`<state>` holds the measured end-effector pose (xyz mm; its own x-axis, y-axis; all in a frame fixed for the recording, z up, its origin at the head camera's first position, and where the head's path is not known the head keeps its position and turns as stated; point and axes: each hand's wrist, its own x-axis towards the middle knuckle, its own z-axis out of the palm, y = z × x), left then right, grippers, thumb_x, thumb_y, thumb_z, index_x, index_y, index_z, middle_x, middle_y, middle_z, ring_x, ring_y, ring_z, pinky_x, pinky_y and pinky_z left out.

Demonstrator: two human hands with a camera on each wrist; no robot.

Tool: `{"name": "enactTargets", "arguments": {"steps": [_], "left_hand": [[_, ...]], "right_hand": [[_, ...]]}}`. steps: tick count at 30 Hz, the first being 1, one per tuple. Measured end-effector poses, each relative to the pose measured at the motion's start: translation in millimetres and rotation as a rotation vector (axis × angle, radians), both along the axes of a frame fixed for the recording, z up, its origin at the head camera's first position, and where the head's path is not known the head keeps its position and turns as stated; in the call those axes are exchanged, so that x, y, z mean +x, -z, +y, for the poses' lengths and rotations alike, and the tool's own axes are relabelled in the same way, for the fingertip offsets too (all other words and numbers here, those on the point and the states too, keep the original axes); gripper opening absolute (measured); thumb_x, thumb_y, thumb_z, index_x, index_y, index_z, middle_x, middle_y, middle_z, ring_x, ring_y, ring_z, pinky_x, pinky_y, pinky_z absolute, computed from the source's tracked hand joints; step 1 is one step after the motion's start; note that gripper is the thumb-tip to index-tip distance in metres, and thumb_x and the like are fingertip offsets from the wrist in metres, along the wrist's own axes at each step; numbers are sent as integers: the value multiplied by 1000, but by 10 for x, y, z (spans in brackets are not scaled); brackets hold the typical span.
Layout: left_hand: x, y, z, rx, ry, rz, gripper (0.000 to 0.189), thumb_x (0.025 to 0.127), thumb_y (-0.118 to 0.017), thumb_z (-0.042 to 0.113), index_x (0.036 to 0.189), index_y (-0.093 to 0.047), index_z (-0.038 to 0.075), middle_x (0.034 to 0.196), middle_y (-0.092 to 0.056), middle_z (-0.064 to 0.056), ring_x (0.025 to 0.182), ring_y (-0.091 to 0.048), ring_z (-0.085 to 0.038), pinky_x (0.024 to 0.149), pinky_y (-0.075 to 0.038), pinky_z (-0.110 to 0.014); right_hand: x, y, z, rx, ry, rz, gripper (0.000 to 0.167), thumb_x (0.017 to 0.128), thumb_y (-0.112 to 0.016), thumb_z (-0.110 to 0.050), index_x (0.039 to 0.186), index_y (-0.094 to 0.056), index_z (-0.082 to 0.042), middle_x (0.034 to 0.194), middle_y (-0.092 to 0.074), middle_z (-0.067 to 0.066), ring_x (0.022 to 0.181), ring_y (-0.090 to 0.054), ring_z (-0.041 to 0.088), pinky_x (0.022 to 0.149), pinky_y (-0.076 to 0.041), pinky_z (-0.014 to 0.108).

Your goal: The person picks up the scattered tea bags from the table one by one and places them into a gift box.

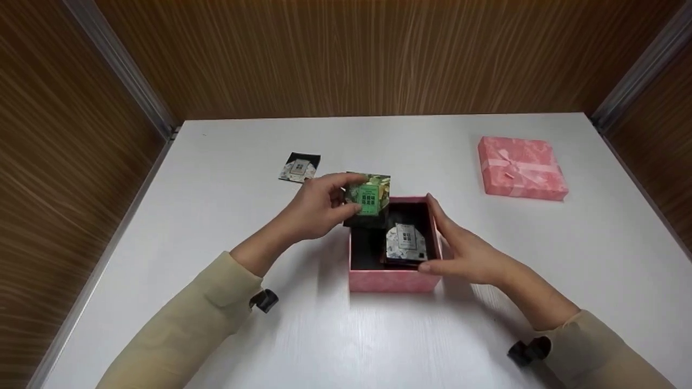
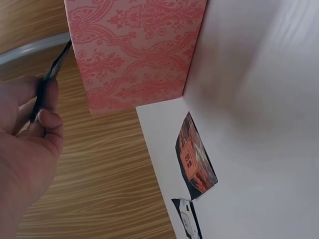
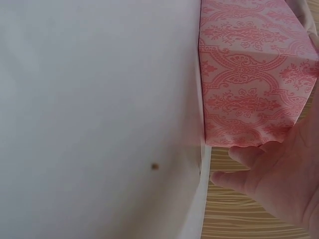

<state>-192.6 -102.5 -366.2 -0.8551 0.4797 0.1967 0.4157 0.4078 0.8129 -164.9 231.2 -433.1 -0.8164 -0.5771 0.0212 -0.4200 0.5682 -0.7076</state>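
My left hand (image 1: 316, 208) pinches a green tea sachet (image 1: 370, 201) between thumb and fingers, over the back left part of an open pink box (image 1: 392, 282). Seen from the left wrist, that sachet is nearly edge-on. With its thumb at the near right corner and its fingers along the far right side, my right hand (image 1: 476, 256) holds the box. Inside the dark interior, a white-patterned tea sachet (image 1: 405, 243) lies on top of others at the right. The box's outer walls (image 3: 249, 94) carry a pink ornamental print.
A pink lid (image 1: 521, 168) with a ribbon bow lies at the back right of the white table. Left of the box, a black-and-white sachet (image 1: 299, 167) lies flat; a red-orange sachet (image 2: 195, 157) beside it is hidden behind my left hand in the head view.
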Motion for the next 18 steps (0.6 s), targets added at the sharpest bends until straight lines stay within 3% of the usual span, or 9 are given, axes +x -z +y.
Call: {"name": "enactTargets", "arguments": {"steps": [9,18], "left_hand": [[-15,98,90,-41,12,33,46,97,-76,6,142,-66,4,129,-70,-8,101,-67,-19,84,-56,-35],[7,148,164,-104,32,39,46,97,-77,10,142,-66,5,123,-72,-8,97,-65,-19,83,-53,-35]], "right_hand": [[13,1,3,-12,3,-7,126,87,-85,-45,172,5,-16,176,-13,13,157,-23,38,121,-26,64],[13,-6,-4,-35,-6,-20,125,88,-84,-43,172,6,-18,176,-12,14,158,-20,38,122,-24,65]]}}
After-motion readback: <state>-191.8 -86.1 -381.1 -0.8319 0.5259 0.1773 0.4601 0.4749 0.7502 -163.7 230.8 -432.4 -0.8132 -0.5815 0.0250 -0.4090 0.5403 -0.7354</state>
